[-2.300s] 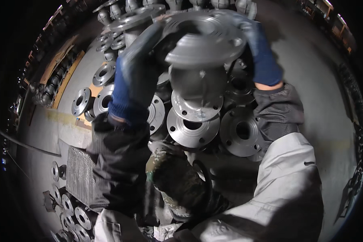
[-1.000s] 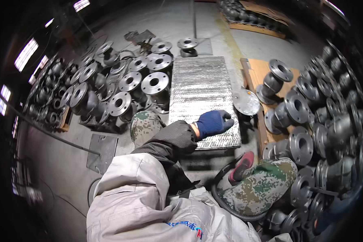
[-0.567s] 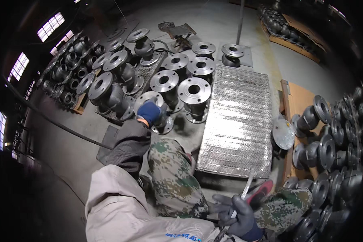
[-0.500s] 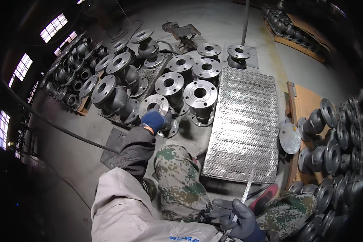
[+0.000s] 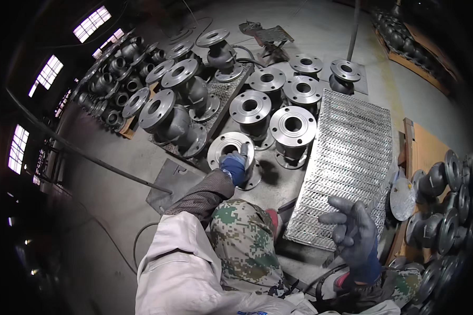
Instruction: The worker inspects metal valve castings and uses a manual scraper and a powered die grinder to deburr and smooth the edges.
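Note:
My left hand (image 5: 234, 167), in a blue and grey glove, grips the near flange of a cast metal valve body (image 5: 222, 147). Its fingers reach over the ring toward the central bore, and the fingertips are partly hidden. This valve body stands upright on the floor, with bolt holes around its bright machined face. Over the near part of a ribbed metal platform (image 5: 347, 142), my right hand (image 5: 356, 236) is raised in a dark grey glove. Its fingers are bent but apart, and nothing shows in them. Beside the platform stands another upright valve body (image 5: 293, 128).
More flanged bodies (image 5: 176, 123) crowd a low grated rack at the left. Castings (image 5: 441, 210) fill a wooden pallet at the right, beside a round grey disc (image 5: 402, 199). A cable (image 5: 89, 157) crosses the left floor to a flat dark plate (image 5: 168, 181). A small stool (image 5: 273, 35) stands far back.
My right hand has risen and moved over the platform; the thin metal strip it held no longer shows. My left hand stays on the same flange. The whole view has shifted.

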{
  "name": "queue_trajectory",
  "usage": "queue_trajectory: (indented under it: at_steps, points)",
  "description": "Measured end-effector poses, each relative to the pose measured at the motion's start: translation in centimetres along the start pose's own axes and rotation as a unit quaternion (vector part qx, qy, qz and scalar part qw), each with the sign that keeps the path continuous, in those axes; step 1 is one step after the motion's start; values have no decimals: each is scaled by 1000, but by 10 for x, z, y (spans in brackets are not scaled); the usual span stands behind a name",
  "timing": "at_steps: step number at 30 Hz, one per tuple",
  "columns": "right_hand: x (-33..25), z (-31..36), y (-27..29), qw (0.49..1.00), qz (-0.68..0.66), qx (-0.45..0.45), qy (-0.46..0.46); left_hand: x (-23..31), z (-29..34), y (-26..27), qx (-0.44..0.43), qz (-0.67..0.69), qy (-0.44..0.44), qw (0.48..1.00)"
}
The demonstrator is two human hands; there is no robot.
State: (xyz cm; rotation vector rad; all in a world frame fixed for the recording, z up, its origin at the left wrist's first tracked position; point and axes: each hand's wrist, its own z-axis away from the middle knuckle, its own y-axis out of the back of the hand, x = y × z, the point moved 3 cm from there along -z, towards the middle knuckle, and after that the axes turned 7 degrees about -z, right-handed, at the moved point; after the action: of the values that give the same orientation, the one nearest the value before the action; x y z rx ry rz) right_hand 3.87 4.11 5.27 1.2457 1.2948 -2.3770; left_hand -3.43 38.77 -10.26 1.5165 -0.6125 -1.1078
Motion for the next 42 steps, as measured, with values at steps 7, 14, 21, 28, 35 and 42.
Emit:
queue_trajectory:
  at_steps: [7, 14, 21, 28, 35, 42]
  points:
    - [76, -106, 5, 975, 208, 70, -14, -37, 25, 47, 9, 237, -33, 971]
    - [210, -209, 31, 875, 460, 95, 118, -67, 48, -28, 48, 415, 393, 819]
    - [225, -222, -6, 983, 62, 115, -126, -72, 45, -74, -168, 555, 235, 780]
    - [178, -156, 4, 983, 121, 93, -106, -59, 32, -11, 71, 140, -134, 978]
    - [84, -89, -52, 988, 116, 92, 36, -48, 54, 108, 42, 685, 162, 709]
    - [22, -8, -53, 965, 173, 108, 164, 0, 71, 172, 122, 700, -13, 703]
